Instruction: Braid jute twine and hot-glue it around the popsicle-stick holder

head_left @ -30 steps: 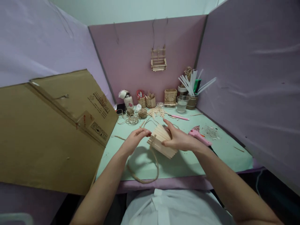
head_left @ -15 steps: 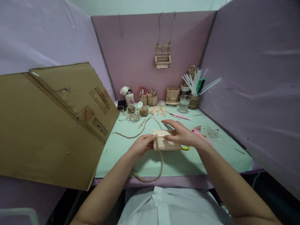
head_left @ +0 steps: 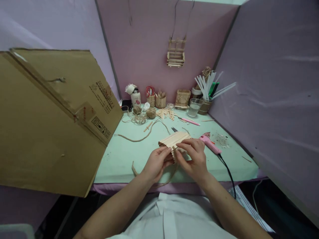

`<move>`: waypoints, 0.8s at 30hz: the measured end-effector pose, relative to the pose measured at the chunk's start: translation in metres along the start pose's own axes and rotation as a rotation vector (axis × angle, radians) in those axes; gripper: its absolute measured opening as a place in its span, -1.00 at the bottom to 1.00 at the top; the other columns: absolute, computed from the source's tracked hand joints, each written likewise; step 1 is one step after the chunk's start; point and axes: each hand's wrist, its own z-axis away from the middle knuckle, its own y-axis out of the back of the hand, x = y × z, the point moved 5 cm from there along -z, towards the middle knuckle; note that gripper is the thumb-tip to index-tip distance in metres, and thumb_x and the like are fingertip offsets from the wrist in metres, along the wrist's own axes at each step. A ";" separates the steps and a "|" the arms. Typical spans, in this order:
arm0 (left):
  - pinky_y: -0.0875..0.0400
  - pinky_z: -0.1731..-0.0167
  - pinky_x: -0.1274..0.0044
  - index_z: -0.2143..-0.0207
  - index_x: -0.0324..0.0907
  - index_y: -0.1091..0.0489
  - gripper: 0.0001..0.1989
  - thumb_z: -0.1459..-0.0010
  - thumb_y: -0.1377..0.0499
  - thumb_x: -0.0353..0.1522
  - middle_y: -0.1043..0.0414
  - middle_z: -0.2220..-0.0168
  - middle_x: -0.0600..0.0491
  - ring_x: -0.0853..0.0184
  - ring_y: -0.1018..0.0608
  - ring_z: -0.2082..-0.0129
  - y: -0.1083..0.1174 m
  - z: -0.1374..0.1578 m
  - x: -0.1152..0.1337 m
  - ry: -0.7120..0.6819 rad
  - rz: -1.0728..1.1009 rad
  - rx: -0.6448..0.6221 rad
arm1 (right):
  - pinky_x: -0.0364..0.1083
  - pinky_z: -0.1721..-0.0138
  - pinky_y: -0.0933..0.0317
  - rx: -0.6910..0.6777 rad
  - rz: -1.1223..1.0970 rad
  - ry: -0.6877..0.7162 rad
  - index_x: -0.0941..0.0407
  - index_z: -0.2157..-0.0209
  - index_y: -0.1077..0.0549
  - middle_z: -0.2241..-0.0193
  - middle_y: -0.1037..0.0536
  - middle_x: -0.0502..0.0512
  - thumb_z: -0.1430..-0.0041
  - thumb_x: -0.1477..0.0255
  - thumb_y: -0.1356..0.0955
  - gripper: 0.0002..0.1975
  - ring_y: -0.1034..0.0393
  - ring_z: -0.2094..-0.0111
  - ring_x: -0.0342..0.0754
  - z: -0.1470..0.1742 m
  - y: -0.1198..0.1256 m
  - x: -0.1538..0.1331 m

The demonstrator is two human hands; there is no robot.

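Across the pale green tabletop point(head_left: 119, 166), the ridged wooden-stick piece point(head_left: 171, 140) is up between both hands, left hand point(head_left: 156, 164) gripping its near edge, right hand point(head_left: 196, 159) pinching the cord point(head_left: 174, 152) against it. A pink glue gun point(head_left: 210, 145) lies just right; far left, cardboard point(head_left: 50, 132) shows print point(head_left: 101, 96) too small to read.

So it's basically a little booth. Pinkish-purple back wall point(head_left: 144, 43) runs along the bench's far edge, with a pale strip point(head_left: 219, 1) above it. Lilac left wall point(head_left: 67, 26) and a duskier right wall point(head_left: 279, 83) close in the sides, both kinda creased, with dark seams in the corners. Bench point(head_left: 117, 156) is mint green on top, purple trim point(head_left: 191, 188) along the near edge. Light's soft and dimmish, super dark below the near right corner.
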 end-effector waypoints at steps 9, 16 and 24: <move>-0.40 0.36 0.55 0.43 -0.29 -0.46 -0.62 0.17 -0.41 -0.17 -0.52 0.44 -0.02 0.35 -0.54 0.42 -0.001 0.000 -0.002 -0.001 0.029 0.044 | 0.09 0.15 -0.07 -0.014 0.087 0.081 0.01 0.24 -0.51 0.38 -0.53 0.01 -0.10 0.52 -0.44 -0.83 -0.32 0.28 -0.01 0.001 0.000 -0.008; -0.41 0.35 0.56 0.42 -0.29 -0.47 -0.65 0.12 -0.40 -0.18 -0.53 0.44 -0.02 0.37 -0.54 0.42 -0.002 0.001 0.001 0.011 0.016 0.007 | 0.08 0.17 -0.05 -0.044 0.060 0.107 0.02 0.27 -0.51 0.38 -0.59 -0.02 -0.13 0.51 -0.43 -0.87 -0.32 0.27 -0.02 -0.003 -0.001 -0.006; -0.41 0.36 0.57 0.43 -0.29 -0.47 -0.65 0.14 -0.41 -0.20 -0.51 0.47 0.01 0.40 -0.52 0.45 -0.002 0.001 0.003 0.032 0.021 0.007 | 0.07 0.17 -0.07 -0.076 0.002 0.092 0.04 0.28 -0.53 0.37 -0.59 0.00 -0.16 0.51 -0.41 -0.90 -0.28 0.26 -0.01 -0.004 0.000 -0.002</move>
